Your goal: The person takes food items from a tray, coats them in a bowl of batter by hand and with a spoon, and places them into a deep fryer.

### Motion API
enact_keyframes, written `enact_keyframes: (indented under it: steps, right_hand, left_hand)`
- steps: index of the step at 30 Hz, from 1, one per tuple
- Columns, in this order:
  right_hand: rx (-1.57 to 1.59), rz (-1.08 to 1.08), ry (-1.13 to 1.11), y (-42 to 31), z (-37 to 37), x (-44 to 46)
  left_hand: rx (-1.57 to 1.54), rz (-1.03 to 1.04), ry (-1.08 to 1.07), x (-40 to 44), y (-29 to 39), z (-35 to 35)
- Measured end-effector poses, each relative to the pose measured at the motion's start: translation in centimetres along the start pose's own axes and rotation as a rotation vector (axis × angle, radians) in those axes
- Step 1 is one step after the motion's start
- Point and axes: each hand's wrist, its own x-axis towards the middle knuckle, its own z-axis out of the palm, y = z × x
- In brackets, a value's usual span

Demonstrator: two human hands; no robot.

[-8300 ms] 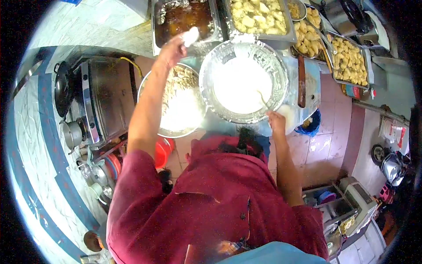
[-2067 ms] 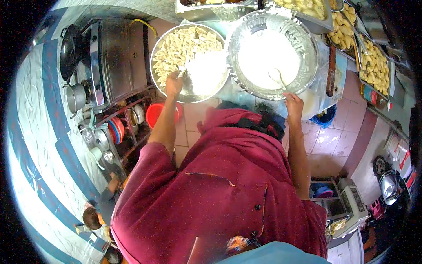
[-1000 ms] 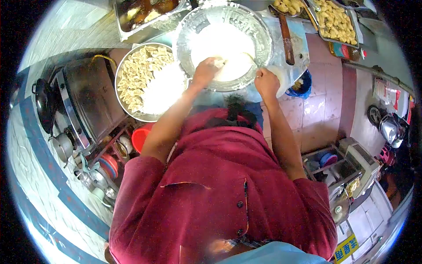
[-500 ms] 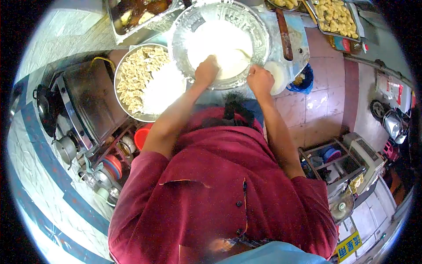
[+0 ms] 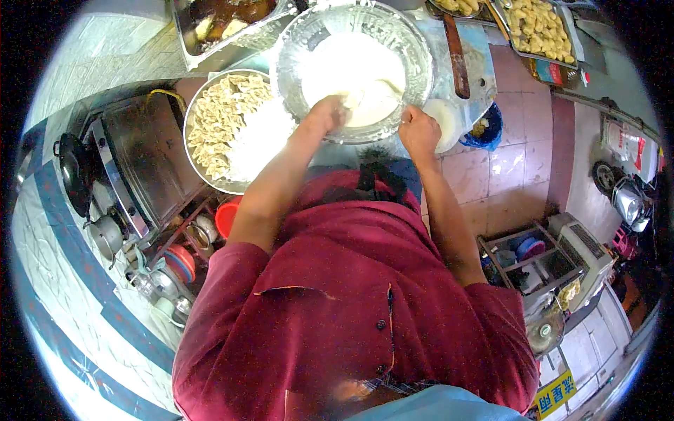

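My left hand (image 5: 328, 116) is over the near left rim of the metal bowl (image 5: 422, 50), its fingers closed at the white batter (image 5: 351, 67); what they hold is too glared to make out. My right hand (image 5: 420, 132) grips the handle of a spoon (image 5: 401, 100) at the bowl's near right edge, and the spoon's end is in the batter. Left of the bowl stands a round pan (image 5: 188, 144) of pale, twisted pieces (image 5: 223, 116), partly washed out by glare.
A metal tray (image 5: 188, 52) of dark oil with pale pieces lies at the upper left. A brown-handled tool (image 5: 456, 56) and a whitish round lid or dish (image 5: 444, 125) are right of the bowl. Trays of yellow pieces (image 5: 537, 29) stand upper right; a blue-lined bin (image 5: 488, 130) is below.
My left hand has gone from above the oil tray to the pan of pieces, then into the bowl. My right hand has kept the spoon. Since half a second ago, both have shifted only slightly.
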Motion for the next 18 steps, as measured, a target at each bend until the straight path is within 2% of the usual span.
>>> enact_keyframes:
  steps: [3,6,9,12,15,18]
  right_hand:
    - [-0.129,0.007,-0.113,0.8,0.5,-0.2]
    - [-0.034,-0.016,-0.130,1.0,0.5,-0.8]
    - [0.229,-0.184,0.040,0.3,0.4,-1.6]
    - [0.181,-0.166,0.120,-0.6,0.5,-1.2]
    - [-0.024,-0.071,0.091,-0.4,-0.2,-0.2]
    - [-0.194,-0.027,-0.113,0.7,0.6,0.0]
  left_hand:
    - [-0.008,-0.007,-0.059,0.8,-0.1,-0.7]
    - [-0.042,0.018,-0.019,1.0,-0.3,-0.5]
    - [-0.037,0.017,0.023,0.6,-0.4,0.0]
    - [-0.012,-0.019,0.023,0.8,-0.4,0.3]
    - [-0.039,-0.064,-0.024,1.2,-0.3,-0.5]
    - [-0.070,-0.061,-0.110,0.4,-0.3,-0.6]
